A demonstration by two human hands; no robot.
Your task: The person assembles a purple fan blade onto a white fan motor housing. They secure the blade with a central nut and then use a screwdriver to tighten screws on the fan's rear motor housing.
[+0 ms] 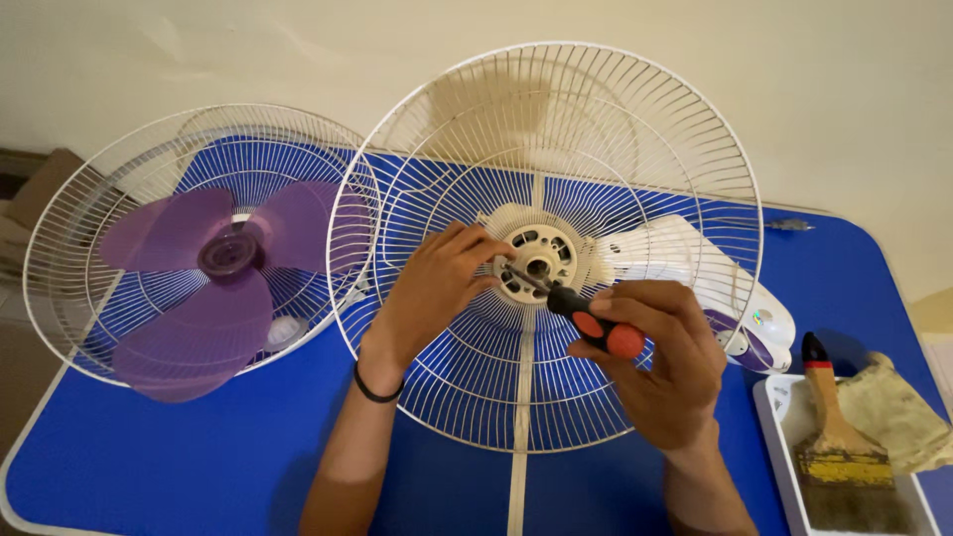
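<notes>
A white wire fan guard stands tilted on the blue table, with a cream round hub at its centre. My left hand rests on the guard with its fingertips at the hub's left edge. My right hand grips a screwdriver with a red and black handle. Its tip points up-left and touches the hub. Behind the guard lies the white fan motor body with a purple base part.
At left, a second white guard holds a purple three-blade fan blade. A white tray at lower right carries a wooden paintbrush and a beige cloth. A beige wall is behind the table.
</notes>
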